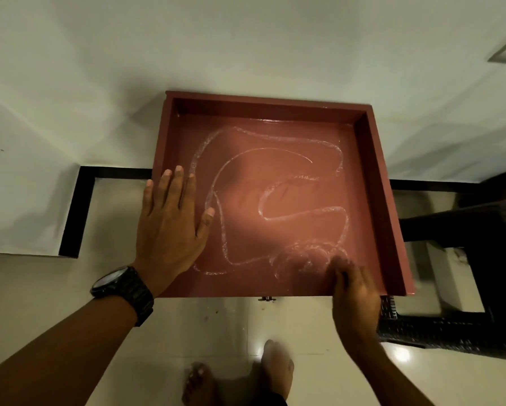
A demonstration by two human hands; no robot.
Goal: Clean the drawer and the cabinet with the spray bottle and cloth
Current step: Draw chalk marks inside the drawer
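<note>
While the left hand lies flat, fingers straight, on the drawer's left wall, the right hand blurs at its near right corner, grip unreadable. Wet trails loop the floor. No cloth or bottle in view. Risk: bare fingers smear, drawer slides.

Drawer looks like painted wood, reddish-brown and fairly glossy, wet foamy streaks across its smooth floor. Shiny tiled floor below, woven-look dark chair at 3 o'clock.
</note>
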